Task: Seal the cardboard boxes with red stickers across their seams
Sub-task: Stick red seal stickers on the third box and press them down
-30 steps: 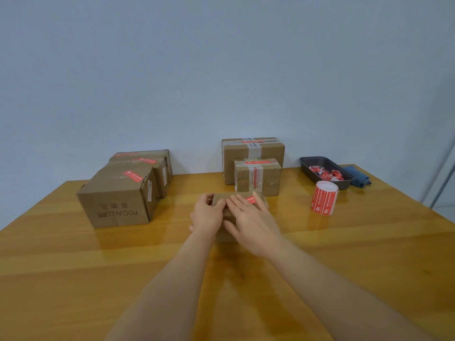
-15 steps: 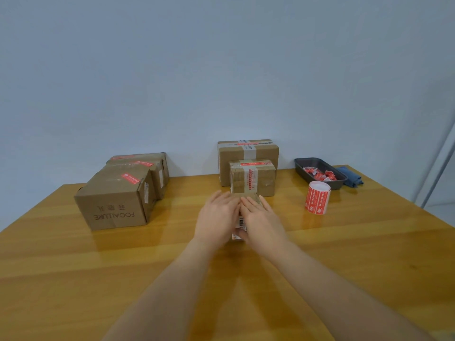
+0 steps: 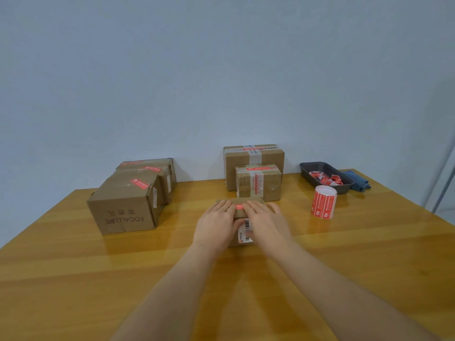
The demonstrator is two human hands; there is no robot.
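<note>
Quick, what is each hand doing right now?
Left hand: open, flat on the small box.
Right hand: open, flat on it too.

small cardboard box point(image 3: 242, 212) at table centre, flaps closed, barcode label on near side. red sticker point(image 3: 239, 206) on top, only middle showing. sealed boxes: three at left point(image 3: 128, 205), two behind point(image 3: 258, 183) (red stickers on tops). sticker roll point(image 3: 323, 201) upright at right.

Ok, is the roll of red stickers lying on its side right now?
No, the sticker roll stands upright on the table, in front of the dark tray.
</note>
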